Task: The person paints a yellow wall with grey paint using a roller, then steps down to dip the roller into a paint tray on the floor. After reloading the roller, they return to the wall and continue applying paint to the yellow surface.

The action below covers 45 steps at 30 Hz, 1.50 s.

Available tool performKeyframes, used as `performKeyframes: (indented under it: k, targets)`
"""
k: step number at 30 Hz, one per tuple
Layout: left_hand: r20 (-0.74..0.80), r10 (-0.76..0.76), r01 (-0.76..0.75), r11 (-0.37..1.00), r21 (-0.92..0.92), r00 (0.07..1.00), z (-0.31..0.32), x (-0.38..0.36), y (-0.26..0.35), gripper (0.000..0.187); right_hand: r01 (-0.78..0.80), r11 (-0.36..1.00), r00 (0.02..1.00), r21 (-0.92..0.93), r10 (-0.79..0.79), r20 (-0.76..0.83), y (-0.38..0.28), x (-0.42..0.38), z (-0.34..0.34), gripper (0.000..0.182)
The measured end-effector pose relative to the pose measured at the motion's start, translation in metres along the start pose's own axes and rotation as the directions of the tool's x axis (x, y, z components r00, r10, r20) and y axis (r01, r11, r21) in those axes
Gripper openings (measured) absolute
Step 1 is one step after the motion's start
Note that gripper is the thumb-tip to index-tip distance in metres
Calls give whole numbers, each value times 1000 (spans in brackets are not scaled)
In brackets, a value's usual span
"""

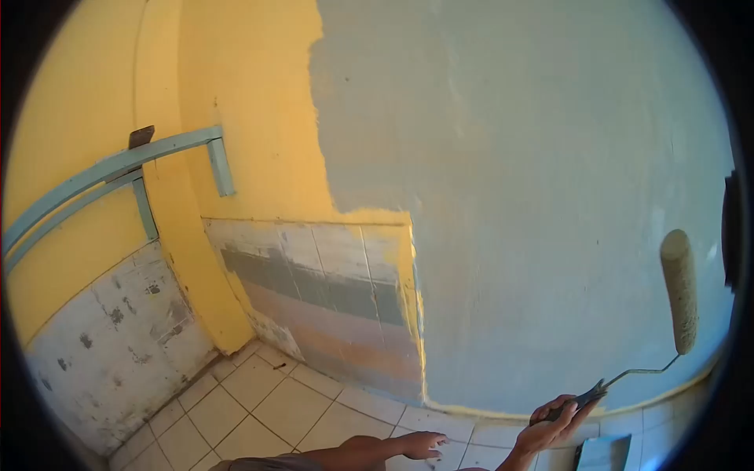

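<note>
My right hand (559,418), low on the right, is wrapped round the dark handle of a paint roller (680,294). A thin bent wire frame joins the handle to the yellowish-beige sleeve, which stands nearly upright in front of the grey-painted wall (518,196). Further left, my left hand (425,445) hangs over the floor tiles with loosely extended fingers and nothing in it. A paint tray (622,451), partly cut off at the bottom edge, sits on the floor below my right hand.
Yellow paint (251,102) covers the wall on the left, meeting the grey at an uneven edge. Below it is a patchy tiled panel (322,290). A blue-grey wooden frame (118,166) juts out at left. A dark object (730,231) shows at the far right. Light tiles cover the floor (267,416).
</note>
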State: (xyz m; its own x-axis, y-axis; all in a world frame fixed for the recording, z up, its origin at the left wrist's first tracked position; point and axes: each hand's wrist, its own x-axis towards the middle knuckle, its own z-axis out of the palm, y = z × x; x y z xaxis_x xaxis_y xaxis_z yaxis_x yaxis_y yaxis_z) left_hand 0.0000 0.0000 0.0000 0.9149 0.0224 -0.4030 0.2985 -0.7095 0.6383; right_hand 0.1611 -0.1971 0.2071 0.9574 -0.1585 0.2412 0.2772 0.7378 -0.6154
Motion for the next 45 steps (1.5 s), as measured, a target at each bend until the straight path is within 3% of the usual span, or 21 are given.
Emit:
performKeyframes:
  k: [2,3,6,8,11,13,14,16,18,20,22,23,26,28,30,34,36,38,40,42,45]
  targets:
    - [-194,47,-60,996,-61,980,-28,0,-2,62,23,995,999,-102,-26,-28,8,2,24,71]
    - [-175,68,-98,982,-164,982,8,-35,33,62,30,978,1000,-205,-28,14,-41,-15,42,71]
    - [-414,107,-154,985,-82,904,-73,-89,37,58,25,971,995,-239,-1,101,-48,-30,125,67]
    - [-452,-105,-31,958,-284,886,-118,-156,75,86,12,967,985,-255,33,172,-71,-31,179,67]
    - [-550,-166,-24,947,-321,819,-153,-229,84,80,17,949,922,-313,106,371,-112,-35,260,63]
    - [-643,-206,-23,944,-329,738,-180,-270,87,74,138,970,837,-198,-7,548,-135,-33,316,60]
    - [-681,-223,-21,943,-331,697,-199,-295,91,71,144,968,838,-205,-10,545,-156,-32,347,60]
    - [-820,-212,-122,939,-322,531,-253,-377,141,61,121,977,776,-173,15,630,-200,-30,418,57]
    - [-940,-129,-20,990,-143,316,-312,-460,181,53,159,974,762,-158,-20,647,-241,-23,484,55]
    - [-976,-181,120,979,-167,118,-357,-535,211,46,202,970,723,-134,-56,689,-283,-13,542,51]
    - [-980,-198,333,923,-195,-25,-406,-612,255,41,329,939,689,-102,-164,706,-317,0,593,51]
    - [-986,-103,372,917,-146,-133,-423,-639,260,40,429,901,632,-67,-246,735,-332,5,616,51]
    - [-915,165,491,870,-40,-367,-491,-734,291,40,499,844,638,-195,-206,742,-387,14,712,51]
    - [-834,275,628,771,-107,-479,-518,-790,304,44,572,783,608,-245,-204,768,-410,23,764,51]
    - [-770,253,627,744,-233,-586,-516,-841,278,48,537,808,610,-241,-176,772,-421,29,809,51]
    - [-709,306,672,671,-313,-635,-533,-916,281,46,489,818,640,-304,-99,762,-422,26,879,51]
    - [-729,142,632,624,-459,-670,-529,-941,275,44,494,802,649,-334,-85,756,-416,29,899,52]
    - [-753,60,616,619,-487,-656,-516,-961,243,45,661,667,608,-345,-206,767,-407,35,916,53]
    - [-771,-22,603,609,-516,-637,-497,-969,217,46,709,606,591,-360,-232,772,-411,39,928,53]
    - [-736,-244,531,555,-640,-632,-486,-972,200,49,776,504,560,-379,-276,781,-421,43,946,54]
    - [-790,-274,621,500,-604,-548,-481,-966,200,47,837,388,522,-386,-355,776,-450,61,988,51]
